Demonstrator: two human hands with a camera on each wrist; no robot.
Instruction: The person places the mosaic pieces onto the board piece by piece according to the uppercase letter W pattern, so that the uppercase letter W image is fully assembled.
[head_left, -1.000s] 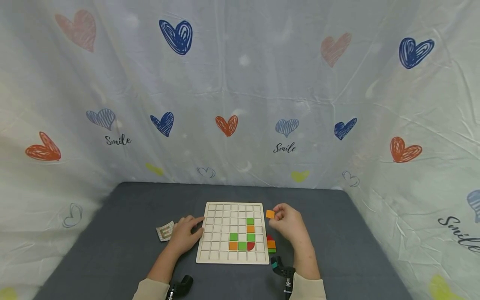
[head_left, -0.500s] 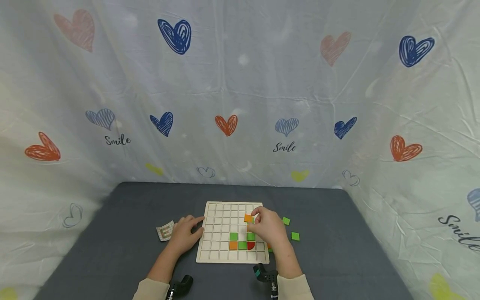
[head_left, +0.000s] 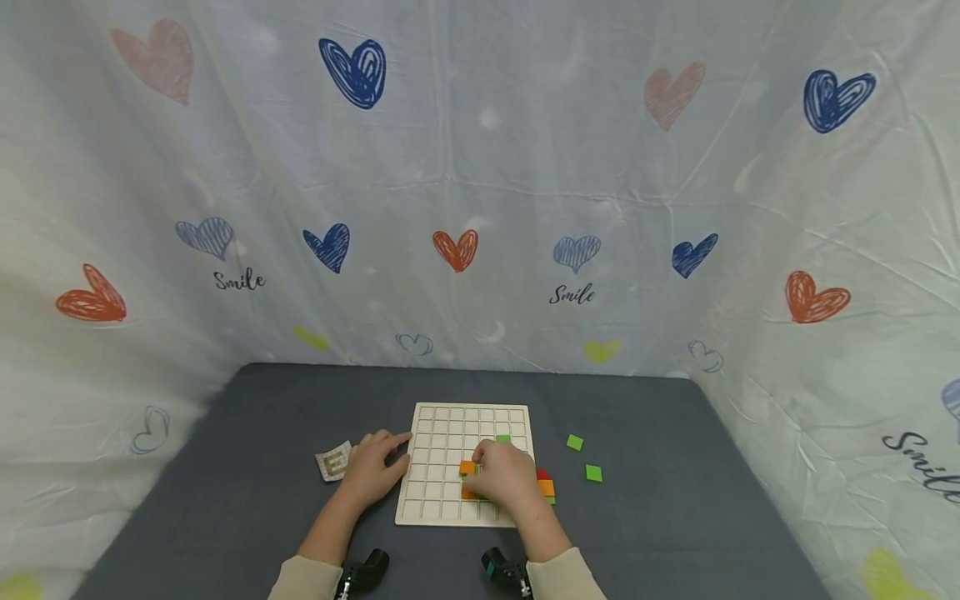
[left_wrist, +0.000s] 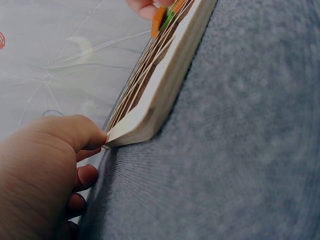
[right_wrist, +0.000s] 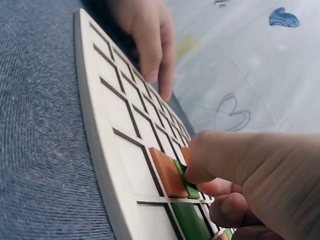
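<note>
Pinching an orange tile (head_left: pixel 467 467) with the right hand (head_left: pixel 506 475) over the gridded board (head_left: pixel 438 457), close to a green tile (right_wrist: pixel 192 191). Touching the board's left edge with the left hand (head_left: pixel 371 468), loosely extended. Having two loose green tiles (head_left: pixel 593 473) on the dark table (head_left: pixel 660 517) at right and a patterned card (head_left: pixel 333 461) near the left hand.

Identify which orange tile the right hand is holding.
The held orange tile, pinched by the right hand over the board. The lower orange tile lies in the board's grid; another sits in the pile beside it.
</note>
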